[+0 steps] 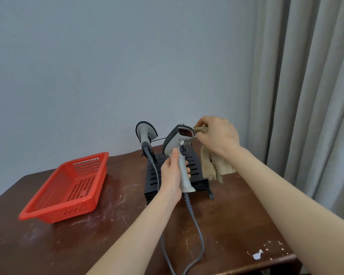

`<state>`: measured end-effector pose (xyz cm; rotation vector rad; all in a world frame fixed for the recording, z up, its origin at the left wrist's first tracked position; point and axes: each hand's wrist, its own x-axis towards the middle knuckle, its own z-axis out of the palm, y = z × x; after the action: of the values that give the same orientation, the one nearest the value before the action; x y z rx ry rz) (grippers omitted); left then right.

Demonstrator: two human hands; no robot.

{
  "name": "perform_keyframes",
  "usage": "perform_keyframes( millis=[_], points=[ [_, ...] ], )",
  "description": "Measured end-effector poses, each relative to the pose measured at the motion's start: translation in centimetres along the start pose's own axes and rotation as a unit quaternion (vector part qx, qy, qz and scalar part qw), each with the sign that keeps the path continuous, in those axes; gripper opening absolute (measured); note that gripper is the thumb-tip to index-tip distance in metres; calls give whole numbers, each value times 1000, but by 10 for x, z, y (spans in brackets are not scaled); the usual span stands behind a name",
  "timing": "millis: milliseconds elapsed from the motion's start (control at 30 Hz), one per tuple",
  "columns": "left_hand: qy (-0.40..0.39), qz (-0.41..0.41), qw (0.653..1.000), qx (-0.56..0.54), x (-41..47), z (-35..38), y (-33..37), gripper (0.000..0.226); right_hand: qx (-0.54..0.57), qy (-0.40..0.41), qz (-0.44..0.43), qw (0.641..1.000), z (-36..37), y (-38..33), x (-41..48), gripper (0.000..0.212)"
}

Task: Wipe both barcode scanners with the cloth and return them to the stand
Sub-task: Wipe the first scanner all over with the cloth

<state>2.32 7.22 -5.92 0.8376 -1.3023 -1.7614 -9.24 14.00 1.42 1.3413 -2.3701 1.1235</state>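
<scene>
Judged mid-task, return pending: clamped grey pistol-shaped plastic barcode scanner [173, 143] in left grip [172, 171], pressed frayed beige cloth [213, 165] pinched in right grip [216, 133] to its window, with second grey scanner [145, 132] beyond left grip on black slotted stand [195, 161].

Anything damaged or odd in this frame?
Table finish is scratched pale all over, with a chip near its front right edge. Cloth edge is frayed. Held scanner looks intact.
</scene>
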Motion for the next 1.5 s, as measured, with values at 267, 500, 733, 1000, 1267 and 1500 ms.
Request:
perform_keyframes(
  millis=[267,500,733,1000,1267,1500],
  points=[
    [2,1,1000,12,-3,2,1,32,133,-53,-58,988,7,-6,1,15],
    [2,6,1000,4,-2,-1,-2,35,-48,-53,-36,997,3,-1,3,24],
    [3,5,1000,18,-1,1,1,35,78,-60,-57,994,3,-11,5,16],
    [-4,9,1000,10,-1,-1,-1,35,-50,-65,-54,995,-4,-3,8,24],
    [1,18,999,34,1,0,3,35,-69,-84,-58,992,-7,-2,10,27],
    [0,32,999,32,2,0,3,33,72,-106,-49,991,-6,-9,13,30]
  ],
)
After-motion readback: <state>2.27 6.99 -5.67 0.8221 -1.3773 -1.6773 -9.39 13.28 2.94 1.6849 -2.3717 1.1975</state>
